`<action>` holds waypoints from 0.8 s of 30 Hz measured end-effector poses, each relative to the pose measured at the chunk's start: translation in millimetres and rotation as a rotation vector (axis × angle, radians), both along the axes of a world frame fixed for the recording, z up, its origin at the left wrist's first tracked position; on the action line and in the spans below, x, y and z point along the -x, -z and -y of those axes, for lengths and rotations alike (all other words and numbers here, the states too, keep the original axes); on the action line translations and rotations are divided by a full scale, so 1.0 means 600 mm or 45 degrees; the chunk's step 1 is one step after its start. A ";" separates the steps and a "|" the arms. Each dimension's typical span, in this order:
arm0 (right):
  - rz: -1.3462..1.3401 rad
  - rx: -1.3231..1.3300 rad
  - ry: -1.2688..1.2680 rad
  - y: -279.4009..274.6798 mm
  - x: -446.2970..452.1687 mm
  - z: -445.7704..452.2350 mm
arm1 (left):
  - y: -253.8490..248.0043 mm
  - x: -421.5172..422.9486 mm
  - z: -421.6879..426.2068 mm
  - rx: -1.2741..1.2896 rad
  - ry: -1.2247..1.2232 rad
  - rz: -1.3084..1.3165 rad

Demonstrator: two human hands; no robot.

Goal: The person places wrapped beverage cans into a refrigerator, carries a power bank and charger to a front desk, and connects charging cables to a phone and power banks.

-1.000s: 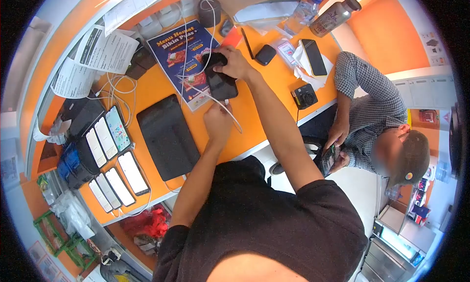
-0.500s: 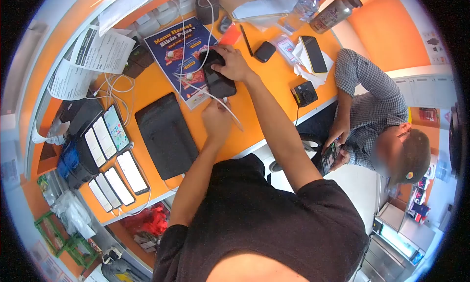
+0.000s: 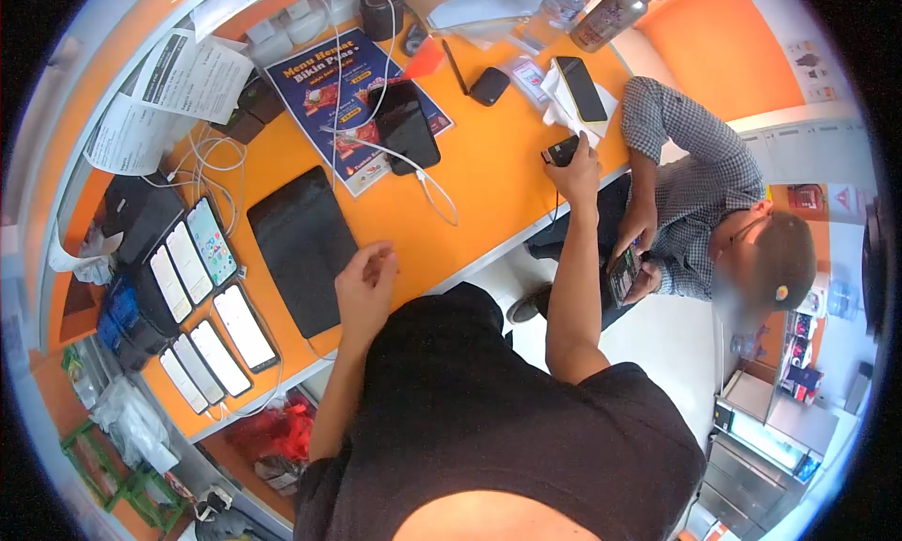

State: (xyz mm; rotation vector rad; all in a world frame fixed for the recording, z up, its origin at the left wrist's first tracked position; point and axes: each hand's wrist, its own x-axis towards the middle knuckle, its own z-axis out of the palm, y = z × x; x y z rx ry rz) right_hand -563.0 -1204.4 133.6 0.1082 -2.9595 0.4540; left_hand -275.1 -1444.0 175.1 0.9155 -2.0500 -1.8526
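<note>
My right hand (image 3: 577, 173) has its fingers closed on a small black box-shaped device (image 3: 561, 152) with a cable, by the table's front edge. My left hand (image 3: 365, 285) is empty, its fingers loosely curled and apart, over the front edge beside a flat black tablet-like slab (image 3: 303, 250). A black phone (image 3: 406, 132) lies partly on a blue menu poster (image 3: 324, 100). Across the phone runs a white cable (image 3: 399, 156), its loose end lying on the orange table.
Several lit phones (image 3: 211, 245) lie at the left. Toward the back right are another phone (image 3: 583, 88) on white paper, a black pouch-like item (image 3: 489, 86) and a metal bottle (image 3: 617, 15). A seated person (image 3: 691, 156) at the right holds a phone (image 3: 624, 276).
My right hand has left the black phone and moved right to the small black device. The left hand has let go of the white cable and drawn back toward me.
</note>
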 end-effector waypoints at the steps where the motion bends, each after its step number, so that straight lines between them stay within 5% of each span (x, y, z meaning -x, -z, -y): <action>1: 0.069 0.107 -0.036 -0.004 -0.002 -0.003 | -0.007 -0.019 -0.003 -0.059 0.003 0.002; 4: -0.003 0.294 -0.045 -0.022 -0.034 -0.002 | -0.013 -0.067 -0.011 -0.135 -0.013 -0.012; 10: 0.496 1.367 0.017 -0.127 -0.159 0.039 | -0.033 -0.113 0.001 -0.129 -0.007 -0.213; 14: 0.709 1.788 -0.107 -0.155 -0.249 0.058 | -0.051 -0.134 0.012 -0.158 0.077 -0.306; 20: 0.899 2.141 -0.026 -0.187 -0.402 0.099 | -0.100 -0.172 -0.010 0.239 0.993 -0.407; 24: 1.134 2.251 0.151 -0.164 -0.506 0.084 | -0.051 -0.222 -0.049 -0.055 1.237 -0.233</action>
